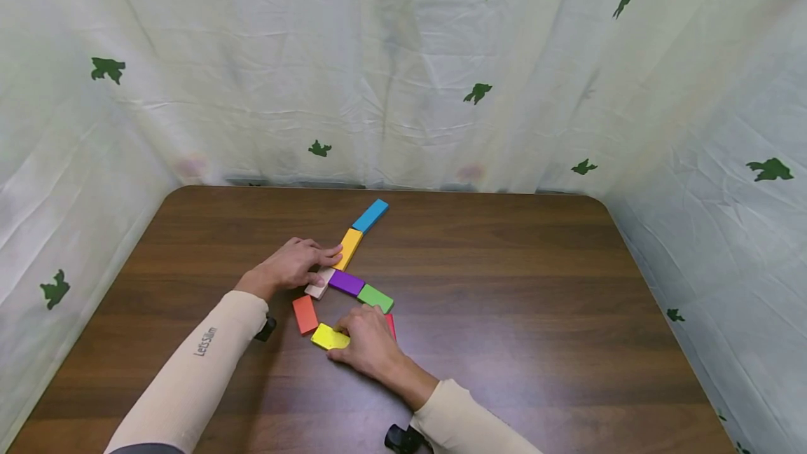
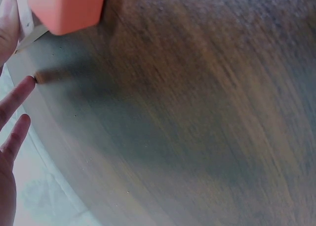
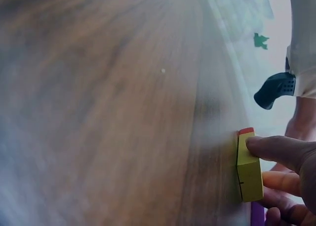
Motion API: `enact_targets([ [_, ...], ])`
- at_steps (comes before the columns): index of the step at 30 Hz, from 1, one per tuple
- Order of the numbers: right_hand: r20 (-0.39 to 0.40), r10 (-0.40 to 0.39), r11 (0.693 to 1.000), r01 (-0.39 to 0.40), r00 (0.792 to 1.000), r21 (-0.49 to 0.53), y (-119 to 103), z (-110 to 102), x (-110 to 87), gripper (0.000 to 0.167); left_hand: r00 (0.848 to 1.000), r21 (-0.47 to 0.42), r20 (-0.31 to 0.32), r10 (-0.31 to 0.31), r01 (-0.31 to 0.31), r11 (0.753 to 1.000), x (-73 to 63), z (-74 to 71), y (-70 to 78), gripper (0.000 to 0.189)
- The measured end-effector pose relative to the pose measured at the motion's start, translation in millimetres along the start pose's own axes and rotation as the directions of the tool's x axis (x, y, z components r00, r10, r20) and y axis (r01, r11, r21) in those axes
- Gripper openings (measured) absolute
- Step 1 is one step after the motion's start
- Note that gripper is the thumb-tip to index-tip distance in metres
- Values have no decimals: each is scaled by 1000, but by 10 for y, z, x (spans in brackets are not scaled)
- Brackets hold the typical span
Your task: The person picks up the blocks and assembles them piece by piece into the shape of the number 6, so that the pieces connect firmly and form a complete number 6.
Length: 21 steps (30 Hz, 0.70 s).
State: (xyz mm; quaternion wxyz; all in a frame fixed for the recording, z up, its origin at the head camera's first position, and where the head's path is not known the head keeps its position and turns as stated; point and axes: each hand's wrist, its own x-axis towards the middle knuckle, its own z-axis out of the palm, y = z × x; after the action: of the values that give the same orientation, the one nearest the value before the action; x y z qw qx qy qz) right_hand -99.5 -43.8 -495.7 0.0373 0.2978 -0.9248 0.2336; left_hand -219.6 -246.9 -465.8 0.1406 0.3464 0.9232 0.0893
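My left hand (image 1: 293, 266) rests at the upper part of a bent line of flat blocks. Its fingers lie against an orange-yellow block (image 1: 352, 242), and its thumb touches a whitish block (image 1: 316, 291). In the left wrist view the fingers look fairly straight beside the coral block (image 2: 69, 8). My right hand (image 1: 372, 342) pinches a yellow block (image 1: 326, 337) between thumb and fingers, low on the table. That yellow block (image 3: 250, 174) also shows in the right wrist view. A red block (image 1: 391, 324) is partly hidden behind the right hand.
A blue block (image 1: 370, 216) tops the line at the far side. Purple (image 1: 347, 282) and green (image 1: 375, 298) blocks branch right from the whitish one. The brown wooden table (image 1: 504, 314) is bordered by a white curtain (image 1: 391, 76) with green bird prints.
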Motion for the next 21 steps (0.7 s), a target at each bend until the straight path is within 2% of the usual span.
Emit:
enact_targets([
  [12,32,-10,1000,11,999,-11,22,-2,11,31,1000,1,2,-6,6,1000,2,19,-3,62],
  [16,40,2,999,-4,999,48,67,-74,-8,38,1000,11,-2,1,-1,1000,0,22,0,62],
  [21,-14,14,980,-11,1000,197,307,-284,-144,42,1000,24,3,1,-1,1000,0,11,2,62],
])
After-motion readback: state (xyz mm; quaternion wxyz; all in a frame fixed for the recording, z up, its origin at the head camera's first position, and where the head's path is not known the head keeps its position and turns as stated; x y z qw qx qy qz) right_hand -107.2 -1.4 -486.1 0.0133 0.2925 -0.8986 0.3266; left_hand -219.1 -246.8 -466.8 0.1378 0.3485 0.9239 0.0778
